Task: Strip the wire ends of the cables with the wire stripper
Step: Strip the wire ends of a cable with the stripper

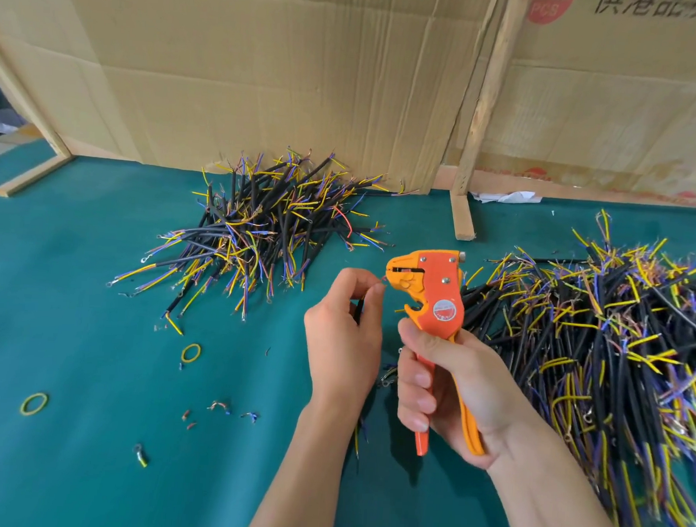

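An orange and yellow wire stripper (432, 293) stands upright above the green table, its jaws pointing left. My right hand (448, 387) grips its two handles from the right. My left hand (344, 324) pinches a short black cable (359, 309) between thumb and fingers, and a thin reddish wire end (383, 279) reaches toward the stripper's jaws. Most of the cable is hidden inside my fist.
A pile of black cables with yellow and blue ends (259, 225) lies at the back centre, and a larger pile (618, 341) fills the right side. Rubber bands (191, 352) and insulation scraps (219, 408) dot the green mat (87, 369). Cardboard walls (268, 75) and a wooden post (473, 148) stand behind.
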